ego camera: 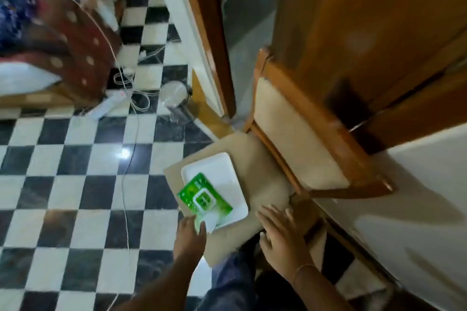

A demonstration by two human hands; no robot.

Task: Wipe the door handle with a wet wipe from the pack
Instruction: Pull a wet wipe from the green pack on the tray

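Note:
A green wet wipe pack (203,197) lies on a white tray (227,171) on the cushioned seat of a wooden chair (298,131). My left hand (190,232) grips the pack's near corner, and a white piece of wipe (211,223) shows right beside its fingers. My right hand (280,233) hovers with fingers spread over the seat's near right edge, holding nothing. The wooden door (379,15) stands behind the chair. A dark patch (346,106) on the door is blurred, so I cannot tell whether it is the handle.
The floor is black-and-white checkered tile (75,184). White cables and a power strip (111,105) trail across it beside a small fan (174,98). A bed with a patterned cover (63,40) is at far left. A white wall (417,197) runs along the right.

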